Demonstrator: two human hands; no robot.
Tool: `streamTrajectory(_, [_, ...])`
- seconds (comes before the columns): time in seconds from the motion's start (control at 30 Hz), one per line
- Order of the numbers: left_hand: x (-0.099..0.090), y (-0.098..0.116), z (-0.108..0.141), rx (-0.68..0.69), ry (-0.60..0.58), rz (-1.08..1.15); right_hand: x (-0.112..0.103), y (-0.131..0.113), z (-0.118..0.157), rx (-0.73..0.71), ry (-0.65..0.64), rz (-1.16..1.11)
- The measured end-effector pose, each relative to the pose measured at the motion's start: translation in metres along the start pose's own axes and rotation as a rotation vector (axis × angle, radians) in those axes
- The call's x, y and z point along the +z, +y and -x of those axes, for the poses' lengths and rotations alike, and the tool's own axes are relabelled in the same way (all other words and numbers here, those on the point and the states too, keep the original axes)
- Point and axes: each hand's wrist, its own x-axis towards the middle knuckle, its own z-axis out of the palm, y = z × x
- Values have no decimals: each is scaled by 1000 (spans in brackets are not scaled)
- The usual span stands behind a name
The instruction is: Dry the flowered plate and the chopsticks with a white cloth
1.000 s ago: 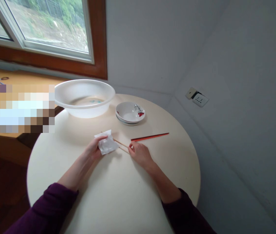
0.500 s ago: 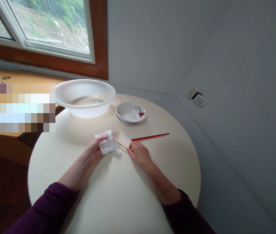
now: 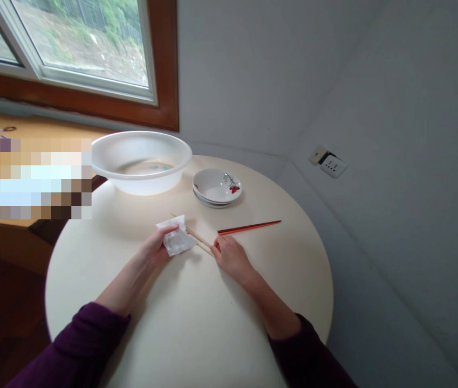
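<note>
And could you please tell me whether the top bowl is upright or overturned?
The top bowl is upright: its hollow, red-patterned inside faces up.

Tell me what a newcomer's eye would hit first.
Probably the basin, large and white at the far left of the table, near the stacked bowls. The red chopsticks also catch attention, lying just beyond the right hand, which holds pale chopsticks running to a tissue in the left hand.

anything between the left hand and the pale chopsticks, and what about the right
The left hand grips a white tissue, and the pale chopsticks pass into it, so the tissue is in between, though any finger contact underneath is hidden. Nothing visible stands between the right hand and the chopsticks.
</note>
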Motion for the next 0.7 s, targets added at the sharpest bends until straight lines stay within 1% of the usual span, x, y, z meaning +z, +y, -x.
streamTrajectory(0.1, [0,0,0,-24,-8,-3,-1,-1,1,2,-14,5])
streamTrajectory(0.33, [1,1,2,-21,-22,5,-2,-1,0,-4,-21,26])
streamTrajectory(0.53, [2,1,4,-5,-24,22,0,1,1,-24,-4,22])
streamTrajectory(0.7, [0,1,1,-22,-47,28,1,1,1,-27,26,-9])
